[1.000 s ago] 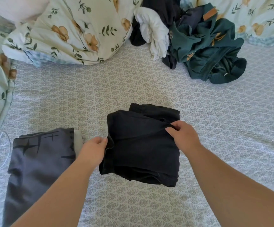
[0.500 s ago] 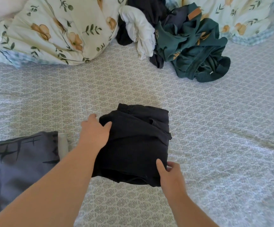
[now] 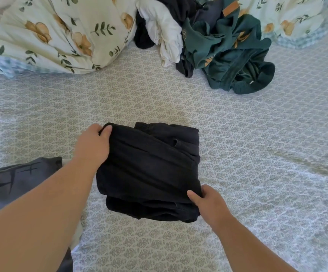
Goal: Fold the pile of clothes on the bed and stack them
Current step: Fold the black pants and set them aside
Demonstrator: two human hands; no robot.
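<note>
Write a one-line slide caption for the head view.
Both hands, left hand and right hand, grip folded black garment on bed.

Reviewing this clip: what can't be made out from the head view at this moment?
- Right hand: its fingertips tuck under the black garment, hidden by cloth.
- Left hand: only the thumb shows at the corner.
- Grey folded garment: cut off by the left edge and the forearm.
- Unfolded pile: tangled, so the item count is unclear.

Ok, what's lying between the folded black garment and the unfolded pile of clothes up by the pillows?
Only bare patterned bedsheet between the black garment and the pile, in the head view.
</note>
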